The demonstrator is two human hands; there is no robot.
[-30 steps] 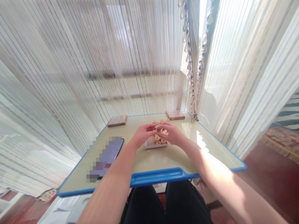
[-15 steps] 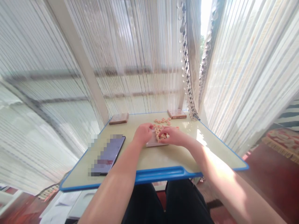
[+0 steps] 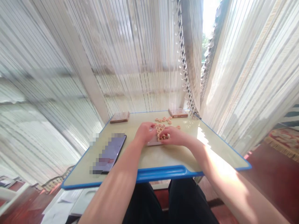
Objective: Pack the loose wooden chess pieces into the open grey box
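Observation:
Round wooden Chinese chess pieces (image 3: pixel 159 131) sit close together on a pale shallow tray (image 3: pixel 154 143) near the middle of the table. My right hand (image 3: pixel 174 135) comes over the tray from the right, its thumb and fingers curved round pieces at the near right part. My left hand (image 3: pixel 145 133) is at the tray's left side, fingers curled in by its far left corner. What its fingertips hold, if anything, is too small to make out. Several loose pieces (image 3: pixel 164 119) lie beyond the tray, and one single piece (image 3: pixel 178 127) lies just past my right hand.
A phone (image 3: pixel 111 152), partly pixelated, lies left of my left forearm. Two flat brown boxes (image 3: pixel 120 117) (image 3: pixel 178 112) rest at the table's far corners. The table (image 3: pixel 163 158) has a raised blue rim. String curtains hang behind it, and papers (image 3: pixel 65 202) lie below left.
The view has shifted slightly. Both hands stay at the tray, and my right hand's fingers have moved a little over the near pieces. The loose pieces beyond lie as before.

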